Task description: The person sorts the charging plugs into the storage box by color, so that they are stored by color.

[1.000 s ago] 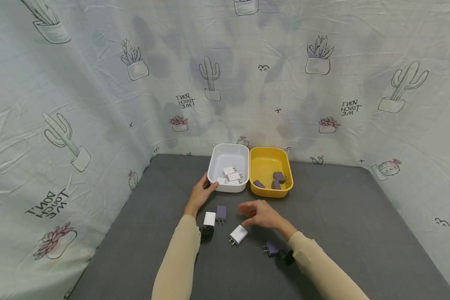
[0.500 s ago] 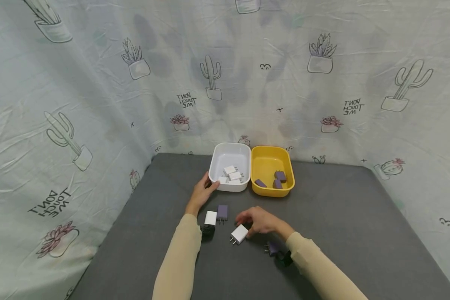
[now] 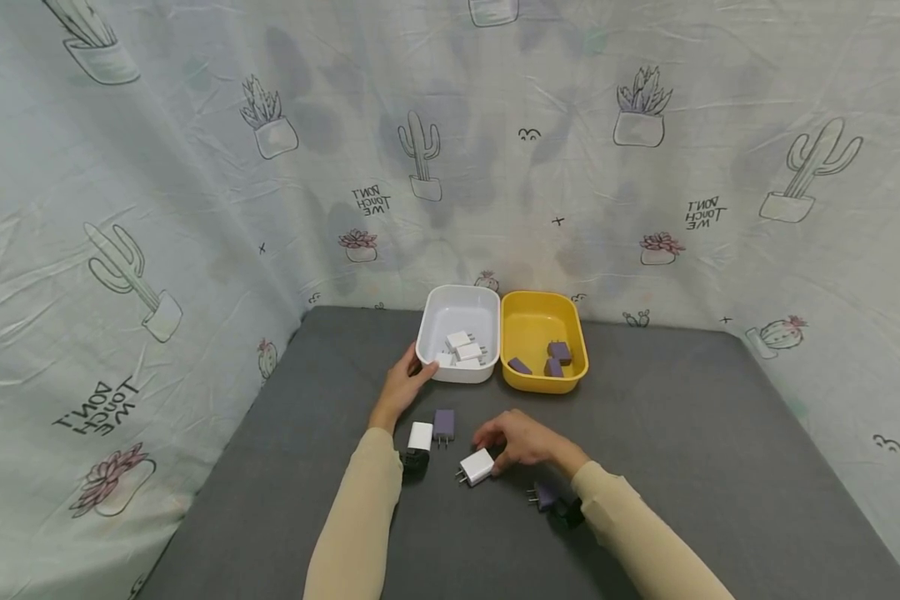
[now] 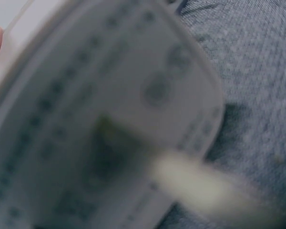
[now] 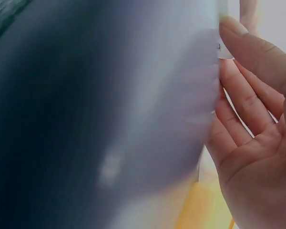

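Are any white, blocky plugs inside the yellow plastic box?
No, only purple, blocky plugs show in the yellow plastic box.

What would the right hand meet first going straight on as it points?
Past the white charger it pinches, the right hand would probably meet the purple charger just ahead, though height is unclear.

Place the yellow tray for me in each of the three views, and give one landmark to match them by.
Head: the yellow tray is right of centre, just below mid-height, beside the white tray.
Left wrist: not in it.
Right wrist: apparently the blurred yellow patch at the bottom, right of centre.
Landmark shared by head and right wrist: the right hand.
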The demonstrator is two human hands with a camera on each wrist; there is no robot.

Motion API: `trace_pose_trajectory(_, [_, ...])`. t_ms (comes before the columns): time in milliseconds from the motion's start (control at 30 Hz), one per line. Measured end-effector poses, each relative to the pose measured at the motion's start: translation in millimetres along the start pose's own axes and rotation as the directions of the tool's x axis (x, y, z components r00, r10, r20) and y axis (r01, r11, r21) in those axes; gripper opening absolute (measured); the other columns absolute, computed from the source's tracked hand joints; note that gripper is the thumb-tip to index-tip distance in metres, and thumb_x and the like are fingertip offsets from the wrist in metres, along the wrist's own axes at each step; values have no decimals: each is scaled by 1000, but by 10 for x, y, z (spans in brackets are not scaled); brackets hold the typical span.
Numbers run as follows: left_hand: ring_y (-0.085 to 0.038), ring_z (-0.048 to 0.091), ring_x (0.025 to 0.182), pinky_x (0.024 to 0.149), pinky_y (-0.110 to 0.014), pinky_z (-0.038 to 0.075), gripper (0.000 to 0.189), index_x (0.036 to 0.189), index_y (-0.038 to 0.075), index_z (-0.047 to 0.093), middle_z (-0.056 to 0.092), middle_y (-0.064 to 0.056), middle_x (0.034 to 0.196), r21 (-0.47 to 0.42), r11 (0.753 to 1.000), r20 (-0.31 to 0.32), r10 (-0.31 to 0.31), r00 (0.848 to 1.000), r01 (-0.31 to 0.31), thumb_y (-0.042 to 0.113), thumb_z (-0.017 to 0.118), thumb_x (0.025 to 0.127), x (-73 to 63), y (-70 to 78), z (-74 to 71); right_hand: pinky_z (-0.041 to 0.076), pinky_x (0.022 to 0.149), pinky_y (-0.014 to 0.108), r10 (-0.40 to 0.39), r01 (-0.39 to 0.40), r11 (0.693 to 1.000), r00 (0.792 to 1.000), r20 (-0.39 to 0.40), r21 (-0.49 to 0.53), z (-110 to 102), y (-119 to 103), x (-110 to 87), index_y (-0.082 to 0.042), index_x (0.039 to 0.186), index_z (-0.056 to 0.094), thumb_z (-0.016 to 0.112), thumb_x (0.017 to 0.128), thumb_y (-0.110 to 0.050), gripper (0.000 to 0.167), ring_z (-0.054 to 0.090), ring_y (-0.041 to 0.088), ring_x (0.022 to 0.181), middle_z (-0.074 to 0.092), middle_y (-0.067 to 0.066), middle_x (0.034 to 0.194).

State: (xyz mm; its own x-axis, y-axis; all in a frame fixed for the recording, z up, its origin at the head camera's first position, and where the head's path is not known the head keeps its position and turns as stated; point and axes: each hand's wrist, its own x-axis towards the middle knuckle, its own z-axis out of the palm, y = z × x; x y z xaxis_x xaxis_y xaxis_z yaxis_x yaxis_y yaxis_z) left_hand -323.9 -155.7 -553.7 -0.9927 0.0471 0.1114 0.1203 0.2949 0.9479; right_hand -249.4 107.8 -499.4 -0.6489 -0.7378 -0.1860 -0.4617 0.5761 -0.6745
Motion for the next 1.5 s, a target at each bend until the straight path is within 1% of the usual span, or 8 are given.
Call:
trace_pose_trajectory(233, [-33, 33, 145, 114, -53, 35, 77, 156, 18, 25, 35, -14, 157, -29, 1000, 64, -5, 998, 7, 38, 65, 93, -92, 206, -61, 55, 80, 26, -16, 17, 1000, 999, -42, 4, -8, 41, 2, -11, 111, 72, 85, 74, -15, 39, 67, 12, 91, 73, -2, 102])
trace_pose_trajectory(300, [-32, 34, 145, 113, -52, 37, 77, 156, 20, 25, 36, -13, 156, -16, 1000, 54, -9, 999, 10, 40, 65, 93, -86, 196, -55, 56, 79, 26, -23, 24, 1000, 998, -57, 11, -12, 53, 2, -10, 112, 71, 84, 75, -15, 39, 69, 12, 92, 73, -1, 104])
trace_pose_trajectory(433, [-26, 37, 144, 112, -50, 39, 77, 154, 30, 28, 40, -5, 155, -7, 1000, 8, -1, 1000, 1, 50, 66, 90, -13, 0, -7, 57, 79, 25, -49, 50, 999, 995, -85, 9, -18, 69, 3, -8, 113, 71, 83, 76, -15, 39, 70, 12, 93, 74, 2, 105])
trace_pose_trajectory(667, [-27, 38, 144, 112, -50, 39, 80, 155, 27, 29, 41, -6, 154, -2, 1000, 6, 10, 1000, -10, 52, 66, 88, -6, -3, -4, 58, 80, 30, -53, 63, 997, 985, -162, 53, -57, 52, -3, -4, 114, 70, 83, 77, -13, 41, 71, 18, 96, 74, 6, 109])
trace_pose_trajectory(933, [-24, 38, 144, 112, -48, 40, 82, 154, 29, 29, 40, -4, 155, 4, 1000, -3, -12, 1000, 12, 55, 66, 87, -1, -10, -11, 58, 88, 37, 26, 2, 995, 957, -288, 98, -118, 61, 37, -2, 120, 68, 81, 79, -13, 45, 70, 21, 102, 72, 7, 113])
trace_pose_trajectory(1133, [-27, 37, 144, 112, -49, 39, 80, 155, 27, 29, 40, -6, 155, 3, 1000, -2, 0, 1000, 0, 53, 66, 88, -5, 9, -15, 58, 87, 36, 54, -2, 991, 919, -392, 133, -164, 82, 86, -3, 118, 68, 83, 77, -15, 45, 69, 19, 99, 72, 7, 111])
trace_pose_trajectory(1367, [-28, 37, 144, 112, -50, 39, 80, 155, 27, 29, 39, -7, 155, 2, 1000, -1, 3, 1000, -3, 52, 66, 88, -11, 23, -14, 58, 87, 37, 163, -60, 977, 829, -535, 204, -217, 87, 111, -1, 119, 68, 83, 77, -17, 47, 70, 20, 97, 73, 8, 108])
trace_pose_trajectory(1500, [-27, 38, 144, 112, -50, 39, 81, 155, 27, 28, 40, -7, 155, -1, 1000, 2, 4, 1000, -4, 52, 66, 88, -7, 15, -10, 58, 87, 39, 199, -88, 972, 795, -573, 216, -260, 81, 120, -3, 122, 67, 82, 79, -19, 48, 70, 22, 99, 73, 9, 111])
